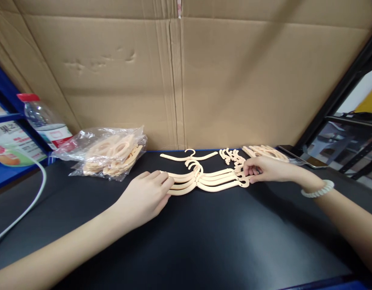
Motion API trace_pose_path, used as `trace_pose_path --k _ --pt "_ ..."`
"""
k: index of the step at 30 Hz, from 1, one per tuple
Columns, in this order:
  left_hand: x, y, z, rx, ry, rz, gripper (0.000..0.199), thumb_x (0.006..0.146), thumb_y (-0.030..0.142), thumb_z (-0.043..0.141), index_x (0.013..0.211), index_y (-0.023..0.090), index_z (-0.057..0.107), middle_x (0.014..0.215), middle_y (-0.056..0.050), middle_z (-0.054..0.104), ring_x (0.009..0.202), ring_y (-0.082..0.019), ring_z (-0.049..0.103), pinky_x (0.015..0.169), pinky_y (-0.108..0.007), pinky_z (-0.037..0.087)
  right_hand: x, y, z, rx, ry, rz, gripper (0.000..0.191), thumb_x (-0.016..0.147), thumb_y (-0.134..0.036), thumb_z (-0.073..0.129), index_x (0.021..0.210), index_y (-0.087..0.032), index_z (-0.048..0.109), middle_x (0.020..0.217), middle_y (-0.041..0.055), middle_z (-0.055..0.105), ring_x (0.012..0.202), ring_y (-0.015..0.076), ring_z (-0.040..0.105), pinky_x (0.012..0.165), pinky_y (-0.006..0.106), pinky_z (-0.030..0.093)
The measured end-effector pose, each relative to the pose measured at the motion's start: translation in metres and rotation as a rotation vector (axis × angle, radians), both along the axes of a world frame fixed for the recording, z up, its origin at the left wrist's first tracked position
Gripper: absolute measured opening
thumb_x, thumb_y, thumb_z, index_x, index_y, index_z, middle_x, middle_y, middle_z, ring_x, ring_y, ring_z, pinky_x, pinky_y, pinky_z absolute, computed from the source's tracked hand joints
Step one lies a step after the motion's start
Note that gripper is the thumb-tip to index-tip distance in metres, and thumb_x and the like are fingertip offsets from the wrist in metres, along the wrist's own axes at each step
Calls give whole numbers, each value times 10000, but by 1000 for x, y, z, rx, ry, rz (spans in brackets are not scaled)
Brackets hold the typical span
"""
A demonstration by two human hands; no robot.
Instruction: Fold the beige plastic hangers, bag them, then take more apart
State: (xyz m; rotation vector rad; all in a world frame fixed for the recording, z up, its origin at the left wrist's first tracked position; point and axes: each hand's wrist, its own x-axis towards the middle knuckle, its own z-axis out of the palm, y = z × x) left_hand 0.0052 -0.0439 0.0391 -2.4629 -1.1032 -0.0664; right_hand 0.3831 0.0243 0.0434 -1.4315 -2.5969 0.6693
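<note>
Several cream plastic clothes hangers (pixel 217 187) lie overlapped on the black table, their hooks bunched at the middle. My left hand (pixel 149 191) is closed on the left ends of these hangers; its fingertips are partly hidden. At the other end, my right hand (pixel 260 168) pinches a small curved end piece (pixel 244 180) against the right tips of the hangers. Behind them a single hanger (pixel 204 157) lies flat by itself. A little pile of loose curved pieces (pixel 232 156) sits just beyond my right fingers.
Clear plastic bags (pixel 113 155) of cream parts lie at the back left, by a red-capped bottle (pixel 46 121). More cream parts (pixel 266 152) and a dark flat device (pixel 303 157) are at the back right. A cardboard wall (pixel 234 80) closes the rear; a white cable (pixel 37 201) curves at left.
</note>
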Motion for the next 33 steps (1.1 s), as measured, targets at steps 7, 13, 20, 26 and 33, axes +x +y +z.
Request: trace_pose_path --k 7,13,20,26,33 --pt "3 -1 -7 80 -2 -105 132 896 102 462 816 172 541 813 -51 599 753 -221 573 640 -343 399 -11 -12 4 19 -17 31 130 755 -299 640 824 -189 630 771 21 598 713 174 554 619 273 419" --pt "8 -5 -16 90 -73 -226 223 907 54 407 765 179 523 733 -34 590 645 -194 540 606 -328 382 -30 -27 9 24 -23 75 52 769 -228 605 768 -181 583 703 0 550 639 137 509 564 243 388" --pt "11 -7 -24 78 -175 -334 286 933 56 340 750 181 520 709 -23 593 603 -177 524 575 -311 377 -44 -37 9 171 -77 114 84 790 -197 622 717 -185 583 670 -14 563 590 118 492 548 238 338" --pt "10 -6 -26 30 -195 -306 276 927 54 348 773 177 542 723 -25 601 611 -174 541 588 -303 391 -44 -33 -2 289 -122 113 140 751 -63 550 692 -186 580 674 -10 603 596 124 507 567 239 323" --pt "10 -6 -27 39 -195 -292 297 919 44 344 761 180 556 711 -24 593 597 -167 533 579 -291 387 -45 -31 -6 370 -167 102 141 789 -120 540 666 -189 532 664 1 593 579 133 490 559 252 304"
